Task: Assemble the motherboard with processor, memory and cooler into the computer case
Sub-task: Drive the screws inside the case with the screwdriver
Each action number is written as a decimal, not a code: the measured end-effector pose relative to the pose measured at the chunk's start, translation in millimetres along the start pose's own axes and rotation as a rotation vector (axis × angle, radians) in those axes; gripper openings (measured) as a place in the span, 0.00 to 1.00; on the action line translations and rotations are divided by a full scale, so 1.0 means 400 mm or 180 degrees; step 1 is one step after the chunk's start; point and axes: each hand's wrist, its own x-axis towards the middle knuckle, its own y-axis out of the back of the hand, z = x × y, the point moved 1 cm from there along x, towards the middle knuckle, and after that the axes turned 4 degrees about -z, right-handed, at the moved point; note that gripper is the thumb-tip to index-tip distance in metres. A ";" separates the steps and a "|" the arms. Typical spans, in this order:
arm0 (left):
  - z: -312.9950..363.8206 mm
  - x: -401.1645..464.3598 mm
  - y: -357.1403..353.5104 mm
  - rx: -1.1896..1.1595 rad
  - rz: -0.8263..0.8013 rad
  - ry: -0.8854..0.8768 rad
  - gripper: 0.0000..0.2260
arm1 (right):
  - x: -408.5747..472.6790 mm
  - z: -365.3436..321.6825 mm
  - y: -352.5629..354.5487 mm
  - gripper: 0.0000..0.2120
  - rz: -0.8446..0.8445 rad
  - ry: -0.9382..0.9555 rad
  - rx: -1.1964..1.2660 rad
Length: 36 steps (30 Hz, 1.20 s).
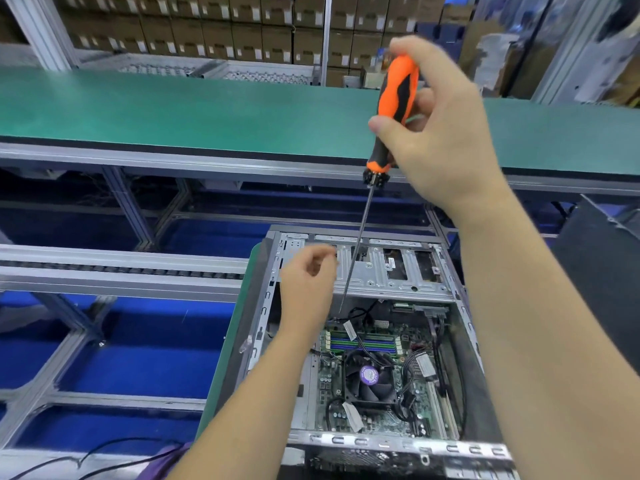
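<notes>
While the right hand (440,133) curls around the orange-and-black rubbery handle of a long screwdriver (391,109), its thin steel shaft slants down toward the far-left corner of the motherboard (377,386). That green board lies flat inside the open grey sheet-metal computer case (367,271), with a black finned cooler (370,379) whose round hub sticker is purple, its print unreadable, and striped memory (363,342) slots beyond it. Over the case's perforated drive bracket, the left hand (308,285) has loosely bent fingers; what it pinches, I cannot tell.
</notes>
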 end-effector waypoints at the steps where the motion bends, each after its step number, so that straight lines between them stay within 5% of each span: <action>1: 0.044 0.010 -0.005 -0.0155 -0.0037 -0.0184 0.07 | -0.014 0.011 -0.008 0.27 -0.0028 -0.0095 0.0050; 6: 0.184 0.040 -0.042 -0.0275 -0.0245 -0.0828 0.09 | -0.067 0.062 -0.035 0.28 -0.0032 -0.0411 0.0214; 21: 0.123 0.052 -0.061 -0.0041 -0.0891 -0.0019 0.10 | -0.165 0.148 -0.047 0.26 0.0249 -0.0850 0.0376; 36: 0.065 0.049 -0.055 -0.0293 -0.0933 0.0200 0.07 | -0.188 0.171 -0.071 0.26 0.0335 -0.0985 0.0529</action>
